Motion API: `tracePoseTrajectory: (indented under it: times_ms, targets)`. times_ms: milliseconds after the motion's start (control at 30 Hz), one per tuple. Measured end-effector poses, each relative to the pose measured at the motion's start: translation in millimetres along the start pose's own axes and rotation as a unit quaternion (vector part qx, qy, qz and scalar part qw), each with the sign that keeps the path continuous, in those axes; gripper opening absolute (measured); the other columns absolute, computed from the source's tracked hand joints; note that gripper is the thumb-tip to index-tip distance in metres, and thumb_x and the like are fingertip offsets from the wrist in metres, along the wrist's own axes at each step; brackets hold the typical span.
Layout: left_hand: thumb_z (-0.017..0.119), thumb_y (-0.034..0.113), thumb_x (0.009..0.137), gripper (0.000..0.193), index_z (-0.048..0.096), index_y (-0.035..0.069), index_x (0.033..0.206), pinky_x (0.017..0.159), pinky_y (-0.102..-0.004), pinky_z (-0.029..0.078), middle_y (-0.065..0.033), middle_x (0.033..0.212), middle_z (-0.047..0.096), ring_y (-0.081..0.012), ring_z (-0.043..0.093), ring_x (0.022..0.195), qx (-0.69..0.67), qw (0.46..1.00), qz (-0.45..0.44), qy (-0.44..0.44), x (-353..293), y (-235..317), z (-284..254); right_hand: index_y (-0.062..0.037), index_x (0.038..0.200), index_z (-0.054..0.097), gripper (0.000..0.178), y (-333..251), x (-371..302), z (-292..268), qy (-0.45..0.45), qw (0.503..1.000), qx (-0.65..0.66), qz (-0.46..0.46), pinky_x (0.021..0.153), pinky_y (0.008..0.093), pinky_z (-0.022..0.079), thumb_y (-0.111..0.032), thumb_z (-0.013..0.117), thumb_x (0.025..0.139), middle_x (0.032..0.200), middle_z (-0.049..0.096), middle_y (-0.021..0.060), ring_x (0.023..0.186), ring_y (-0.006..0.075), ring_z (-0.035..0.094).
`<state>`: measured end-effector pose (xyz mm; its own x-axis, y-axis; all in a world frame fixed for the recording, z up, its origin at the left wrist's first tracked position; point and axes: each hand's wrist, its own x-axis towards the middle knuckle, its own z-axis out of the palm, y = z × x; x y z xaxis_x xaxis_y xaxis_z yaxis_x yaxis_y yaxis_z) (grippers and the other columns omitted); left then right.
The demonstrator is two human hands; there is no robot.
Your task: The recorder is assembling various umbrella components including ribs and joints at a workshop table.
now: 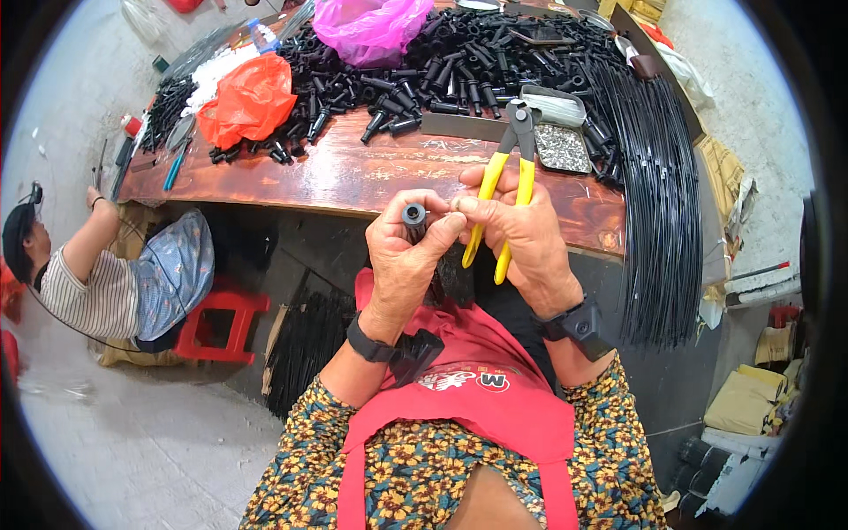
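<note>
My left hand is closed around a black tubular part, its round open end facing up. My right hand carries yellow-handled cutting pliers, their dark jaws pointing away over the table edge. Thumb and forefinger of that hand pinch together close to the left fingertips; whatever small piece lies between them is too small to make out. Both hands meet in front of the table's near edge, above my red apron. Beyond the pliers lies a metal tray of small shiny pieces.
Black tubular parts are heaped across the wooden table. Long black rods hang over its right side. Red and pink bags rest on the heap. At left, another person sits by a red stool.
</note>
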<state>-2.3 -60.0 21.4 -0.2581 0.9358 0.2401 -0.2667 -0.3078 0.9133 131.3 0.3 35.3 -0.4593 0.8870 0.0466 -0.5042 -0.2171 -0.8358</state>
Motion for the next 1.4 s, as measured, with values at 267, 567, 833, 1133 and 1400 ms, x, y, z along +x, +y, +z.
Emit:
tracePoseTrajectory:
  times_ms: [267, 567, 833, 1133, 1400]
  targets:
    - [0.071, -0.001, 0.082, 0.017, 0.059, 0.001, 0.094, 0.065, -0.0204, 0.050, -0.0017, 0.080, 0.063, -0.0072, 0.061, 0.072, -0.035, 0.999, -0.006, 0.012, -12.6, 6.4, -7.0, 0.0017, 0.103, 0.059, 0.027, -4.3, -18.6, 19.3, 0.022, 1.000, -0.016, -0.003, 0.062, 0.0232, 0.050, -0.003, 0.072, 0.080, 0.083, 0.063, 0.0051, 0.070, 0.0114, 0.061]
    - [0.074, 0.001, 0.079, 0.018, 0.061, 0.002, 0.091, 0.065, -0.0180, 0.047, 0.0003, 0.079, 0.062, -0.0044, 0.057, 0.072, -0.019, 1.000, -0.010, 0.005, -8.3, 12.8, -9.1, -0.0005, 0.100, 0.059, 0.023, -27.9, -13.3, 16.4, -0.029, 0.990, -0.134, 0.009, 0.061, 0.0230, 0.049, -0.004, 0.071, 0.080, 0.081, 0.062, 0.0024, 0.069, 0.0095, 0.060]
    - [0.072, 0.006, 0.081, 0.044, 0.055, 0.000, 0.121, 0.052, -0.0154, 0.033, 0.0041, 0.070, 0.053, -0.0008, 0.044, 0.059, -0.080, 0.995, -0.040, -0.033, 5.8, 13.8, -4.1, -0.0013, 0.099, 0.059, 0.020, -34.4, -9.7, 18.3, -0.010, 0.984, -0.179, 0.011, 0.060, 0.0233, 0.048, -0.002, 0.067, 0.081, 0.079, 0.059, 0.0015, 0.068, 0.0082, 0.058]
    - [0.036, 0.060, 0.095, 0.075, 0.046, -0.004, 0.133, 0.048, -0.0190, 0.029, 0.0025, 0.060, 0.047, -0.0041, 0.039, 0.052, -0.143, 0.989, -0.038, -0.017, 14.5, -0.1, -0.8, -0.0030, 0.103, 0.053, 0.023, -9.3, -7.6, 55.5, 0.061, 0.966, -0.200, -0.153, 0.059, 0.0221, 0.048, 0.009, 0.057, 0.084, 0.081, 0.057, 0.0026, 0.070, 0.0080, 0.058]
    - [0.050, 0.056, 0.092, 0.073, 0.044, -0.003, 0.135, 0.048, -0.0177, 0.029, 0.0058, 0.062, 0.049, -0.0014, 0.040, 0.053, -0.150, 0.988, -0.024, 0.009, 9.7, 5.2, -2.5, -0.0034, 0.097, 0.056, 0.019, 2.1, -6.0, 61.0, 0.085, 0.964, -0.191, -0.163, 0.053, 0.0202, 0.045, 0.006, 0.062, 0.082, 0.076, 0.058, 0.0021, 0.062, 0.0056, 0.054]
